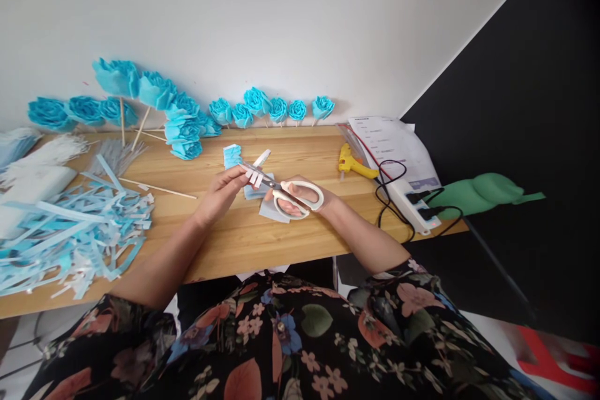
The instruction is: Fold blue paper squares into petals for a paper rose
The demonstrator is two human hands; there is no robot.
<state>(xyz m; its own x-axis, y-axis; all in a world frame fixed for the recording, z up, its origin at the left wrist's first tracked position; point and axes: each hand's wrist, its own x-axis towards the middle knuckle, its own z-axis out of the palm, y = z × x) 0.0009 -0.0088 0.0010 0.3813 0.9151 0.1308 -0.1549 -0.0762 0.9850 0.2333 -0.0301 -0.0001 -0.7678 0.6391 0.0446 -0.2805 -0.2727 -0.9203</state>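
A: What is seen at the far left?
B: A pile of blue and white paper strips [84, 215] is seen on the wooden table [225, 244], with blue paper roses [182, 128] behind it, near the wall.

A: And how is the left hand [224, 192] kept?
B: It is closed narrowly, and a small white paper piece [255, 179] is pinched at the fingertips. The paper is placed to the right of this hand, and it is much nearer to the left hand than to the right palm.

A: Which way are the scissors [280, 187] directed?
B: Their long axis is laid slantwise, with the tips toward the left fingers and the handles toward the right hand [297, 190]. The paper is found just at the blades. How wide the blades are opened cannot be told surely.

A: Is the right hand empty?
B: No, the scissors are held by their white handles. Farther right, a yellow glue gun [349, 162] and a white power strip [412, 203] are seen lying apart from both hands.
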